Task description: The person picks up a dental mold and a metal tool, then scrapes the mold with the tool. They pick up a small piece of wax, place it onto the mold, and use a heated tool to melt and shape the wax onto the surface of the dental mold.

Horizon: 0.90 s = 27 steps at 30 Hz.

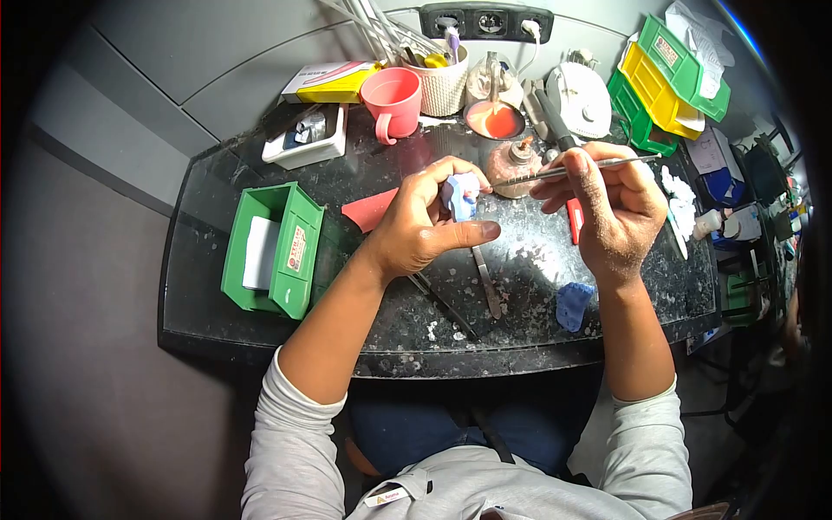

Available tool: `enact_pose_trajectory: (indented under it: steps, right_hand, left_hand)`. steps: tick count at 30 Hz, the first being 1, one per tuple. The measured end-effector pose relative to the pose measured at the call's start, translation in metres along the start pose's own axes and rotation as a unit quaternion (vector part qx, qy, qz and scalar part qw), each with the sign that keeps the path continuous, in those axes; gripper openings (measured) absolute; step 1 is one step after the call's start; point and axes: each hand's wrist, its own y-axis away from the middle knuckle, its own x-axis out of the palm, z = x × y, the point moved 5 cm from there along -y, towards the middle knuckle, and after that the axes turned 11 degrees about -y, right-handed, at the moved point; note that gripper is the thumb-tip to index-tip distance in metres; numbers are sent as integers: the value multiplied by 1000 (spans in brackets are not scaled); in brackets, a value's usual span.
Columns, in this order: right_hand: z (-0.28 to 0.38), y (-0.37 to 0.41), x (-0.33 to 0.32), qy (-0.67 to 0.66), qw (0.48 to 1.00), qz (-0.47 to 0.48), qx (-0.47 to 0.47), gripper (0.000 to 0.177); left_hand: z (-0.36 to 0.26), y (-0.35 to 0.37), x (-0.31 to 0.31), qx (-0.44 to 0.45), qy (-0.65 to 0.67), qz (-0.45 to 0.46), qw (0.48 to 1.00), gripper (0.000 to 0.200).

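A small blue and pinkish-white piece (461, 196) is held between the thumb and fingers of my left hand (425, 217), above the middle of the black bench. My right hand (611, 204) grips a thin metal tool (555, 172), its left tip close beside the piece; whether they touch I cannot tell. Behind that tool stands a glass burner (513, 165) with a metal neck. Below my hands lie a metal tweezer-like tool (486, 282) and a dark thin tool (446, 305). A loose blue piece (574, 306) rests on the bench below my right hand.
On the left stands a green bin (301, 251). Along the back are a white tray (308, 154), a pink mug (392, 100), a white woven pot (445, 87), a dish of orange-red material (496, 120) and a white device (579, 97). Stacked bins (663, 78) stand at the back right.
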Motion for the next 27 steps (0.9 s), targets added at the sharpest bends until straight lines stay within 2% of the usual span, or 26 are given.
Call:
enact_pose_trajectory:
  steps: [4,5,8,10,12,16,18,19,21,22,24,25,26,27]
  right_hand:
    - [0,-4,-10,7,999,-33,1,14]
    - [0,-7,-14,18,998,-67,2,15]
    - [-3,-14,-34,105,986,-125,23,22]
    - [-10,-18,-38,212,970,-107,52,28]
    - [-10,-20,-32,409,911,-28,42,32]
    - [-27,-14,-19,514,835,90,177,32]
    - [-37,-8,-21,539,800,136,227,30]
    - [-37,-8,-21,539,800,137,227,30]
    - [-41,-6,-23,567,761,153,274,28]
    - [-42,-6,-25,567,761,155,273,28]
    - [-46,-4,-32,593,734,169,284,28]
    - [-47,-4,-31,593,735,170,282,28]
    - [-45,-6,-29,579,762,151,249,27]
    - [-41,-8,-27,564,786,133,215,27]
  left_hand:
    - [1,0,-1,9,-14,5,1000,48]
    - [0,0,-2,12,-15,5,1000,48]
    - [-10,4,1,12,-12,19,1000,48]
    - [-17,8,5,4,31,57,998,48]
    - [-20,11,7,5,43,74,996,49]
    - [-25,12,9,26,14,91,995,51]
    - [-22,13,8,6,46,69,997,49]
    - [-21,12,6,5,46,68,997,49]
    - [-18,7,-7,10,2,-15,1000,43]
    - [-15,5,-9,10,2,-17,1000,43]
    - [-6,2,-20,19,-50,-85,995,36]
    - [-4,1,-23,65,-146,-109,981,37]
    - [-1,1,-23,66,-146,-110,981,37]
    - [-5,1,-23,101,-215,-142,961,39]
